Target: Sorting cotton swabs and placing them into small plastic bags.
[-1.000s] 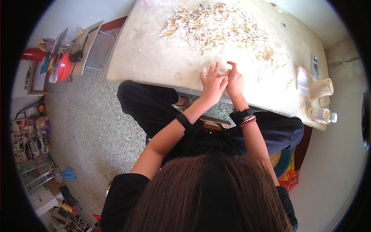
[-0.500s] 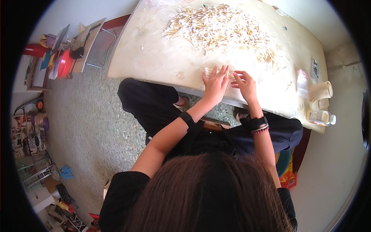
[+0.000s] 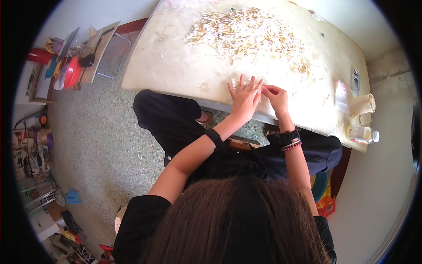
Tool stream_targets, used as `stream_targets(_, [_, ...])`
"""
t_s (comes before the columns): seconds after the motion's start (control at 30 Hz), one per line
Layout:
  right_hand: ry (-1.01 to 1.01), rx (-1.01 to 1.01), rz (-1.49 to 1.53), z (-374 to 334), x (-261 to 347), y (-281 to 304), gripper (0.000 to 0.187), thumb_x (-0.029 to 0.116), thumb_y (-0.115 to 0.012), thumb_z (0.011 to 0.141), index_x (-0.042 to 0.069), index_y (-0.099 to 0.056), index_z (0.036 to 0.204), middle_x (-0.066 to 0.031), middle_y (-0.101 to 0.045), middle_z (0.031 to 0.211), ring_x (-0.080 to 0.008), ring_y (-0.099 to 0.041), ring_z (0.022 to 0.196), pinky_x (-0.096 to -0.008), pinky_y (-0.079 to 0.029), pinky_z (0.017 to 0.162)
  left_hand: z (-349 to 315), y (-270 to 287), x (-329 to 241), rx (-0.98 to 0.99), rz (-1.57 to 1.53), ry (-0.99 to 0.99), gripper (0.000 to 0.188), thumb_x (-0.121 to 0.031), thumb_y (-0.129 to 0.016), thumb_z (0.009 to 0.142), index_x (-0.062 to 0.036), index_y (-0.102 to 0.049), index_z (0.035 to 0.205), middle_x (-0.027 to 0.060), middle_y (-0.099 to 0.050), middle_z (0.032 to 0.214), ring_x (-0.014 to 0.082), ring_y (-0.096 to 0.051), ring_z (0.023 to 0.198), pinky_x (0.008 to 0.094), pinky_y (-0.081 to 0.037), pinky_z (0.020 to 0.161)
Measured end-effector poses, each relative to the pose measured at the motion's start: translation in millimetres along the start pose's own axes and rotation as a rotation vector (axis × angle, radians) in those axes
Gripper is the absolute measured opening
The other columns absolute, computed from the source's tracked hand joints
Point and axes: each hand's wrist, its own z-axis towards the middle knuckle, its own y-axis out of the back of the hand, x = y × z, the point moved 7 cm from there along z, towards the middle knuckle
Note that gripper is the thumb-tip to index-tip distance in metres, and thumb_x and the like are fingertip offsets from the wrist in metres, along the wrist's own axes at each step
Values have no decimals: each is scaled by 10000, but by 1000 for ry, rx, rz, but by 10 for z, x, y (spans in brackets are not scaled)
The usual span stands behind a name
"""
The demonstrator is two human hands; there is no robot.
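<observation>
My left hand lies with spread fingers over a small flat row of cotton swabs near the table's front edge. Thumb and fingers of my right hand are pinched together at the right end of that row, close against the left hand's fingers. Whatever the pinch holds is too small to make out. Farther back on the table, a large loose pile of cotton swabs with white tips and yellowish sticks is spread out.
The pale table has a clear plastic bag, a beige roll and a white-capped bottle along its right side. A wall stands beyond. Red basins and a blue stool are off to the left.
My right hand's fingers have closed into a pinch and moved slightly left, up to my left hand. The left hand stays spread over the swabs, its fingers a little wider.
</observation>
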Motion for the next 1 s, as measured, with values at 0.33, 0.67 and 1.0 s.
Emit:
stream_targets(0.33, [-70, -89, -46, 54, -118, -114, 163, 56, -635, 749, -11, -650, 897, -80, -659, 741, -92, -600, 651, -221, -480, 604, 47, -22, 3, -86, -96, -115, 416, -148, -434, 887, -143, -409, 1302, 205, -441, 1264, 371, -323, 1241, 511, -133, 1046])
stream_targets(0.67, [14, -176, 57, -82, -29, -230, 312, -46, -565, 751, 8, -574, 1058, -112, -653, 742, -98, -595, 652, -222, -475, 583, 84, -22, 5, -72, -117, -134, 442, -142, -447, 875, -99, -381, 1310, 248, -443, 1236, 383, -356, 1210, 448, -200, 1046])
stream_targets(1.0, [-63, -201, 344, -367, 12, -274, 592, 78, -450, 873, 33, -161, 1387, -90, -617, 859, -116, -560, 751, -247, -459, 718, 92, 48, -6, -76, -143, -129, 437, -106, -463, 866, -94, -401, 1298, 222, -456, 1238, 353, -371, 1214, 449, -225, 1033])
